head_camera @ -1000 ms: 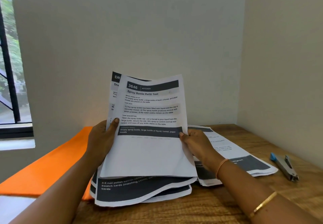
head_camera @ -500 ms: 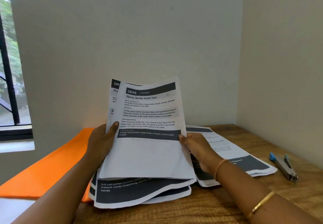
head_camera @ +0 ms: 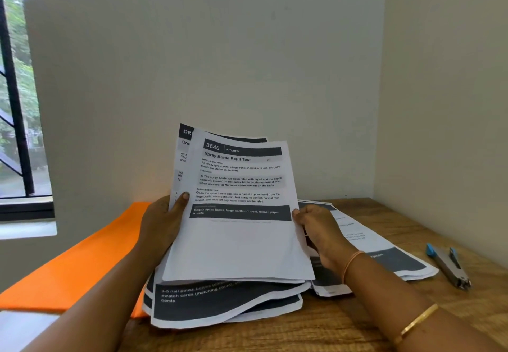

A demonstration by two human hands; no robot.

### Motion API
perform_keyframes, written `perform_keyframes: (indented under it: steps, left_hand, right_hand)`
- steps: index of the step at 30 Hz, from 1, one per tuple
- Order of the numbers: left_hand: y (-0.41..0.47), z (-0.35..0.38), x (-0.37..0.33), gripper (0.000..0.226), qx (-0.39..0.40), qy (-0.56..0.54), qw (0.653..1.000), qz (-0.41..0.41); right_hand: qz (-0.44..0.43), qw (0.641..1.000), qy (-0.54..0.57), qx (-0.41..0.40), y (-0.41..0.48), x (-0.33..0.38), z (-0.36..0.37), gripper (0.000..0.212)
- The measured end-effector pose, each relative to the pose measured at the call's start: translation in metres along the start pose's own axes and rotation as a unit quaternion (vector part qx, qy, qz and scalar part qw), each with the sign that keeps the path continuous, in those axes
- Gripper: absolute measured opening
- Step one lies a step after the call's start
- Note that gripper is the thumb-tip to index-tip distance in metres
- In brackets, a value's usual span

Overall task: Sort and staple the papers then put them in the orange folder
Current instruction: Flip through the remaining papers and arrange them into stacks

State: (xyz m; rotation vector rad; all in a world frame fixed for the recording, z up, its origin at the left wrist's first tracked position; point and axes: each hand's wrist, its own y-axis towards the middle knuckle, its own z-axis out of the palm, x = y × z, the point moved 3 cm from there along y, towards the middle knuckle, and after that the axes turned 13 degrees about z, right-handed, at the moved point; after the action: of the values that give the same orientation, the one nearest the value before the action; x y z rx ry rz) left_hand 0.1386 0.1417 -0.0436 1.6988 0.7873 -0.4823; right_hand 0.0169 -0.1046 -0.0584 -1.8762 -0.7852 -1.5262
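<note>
I hold a stack of printed papers (head_camera: 236, 241) tilted up in front of me; the front sheet is headed "Spray Bottle Refill Test". My left hand (head_camera: 162, 225) grips the stack's left edge, thumb on the front sheet. My right hand (head_camera: 319, 230) pinches the right edge of the front sheet. The lower sheets droop onto the wooden table (head_camera: 343, 324). A second pile of papers (head_camera: 384, 255) lies flat to the right, behind my right wrist. The orange folder (head_camera: 79, 266) lies at the left. A grey stapler with a blue tip (head_camera: 448, 265) rests at the far right.
The table sits in a corner, with walls close behind and on the right. A window with black bars (head_camera: 16, 104) is at the far left above a sill. Bare wood shows along the table's front edge.
The front sheet has tipped slightly to the right and lower. Both hands keep their hold in nearly the same place.
</note>
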Motion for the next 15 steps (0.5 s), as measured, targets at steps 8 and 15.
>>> perform_keyframes:
  steps: [8, 15]
  left_hand:
    - [0.001, -0.002, 0.001, 0.030, -0.012, 0.001, 1.000, 0.000]
    - [0.001, -0.002, 0.001, 0.030, -0.004, 0.036, 0.999, 0.011]
  right_hand:
    - [-0.131, 0.979, -0.110, -0.109, 0.008, 0.002, -0.029, 0.026]
    - [-0.122, 0.936, -0.217, -0.249, 0.032, -0.005, -0.084, 0.022]
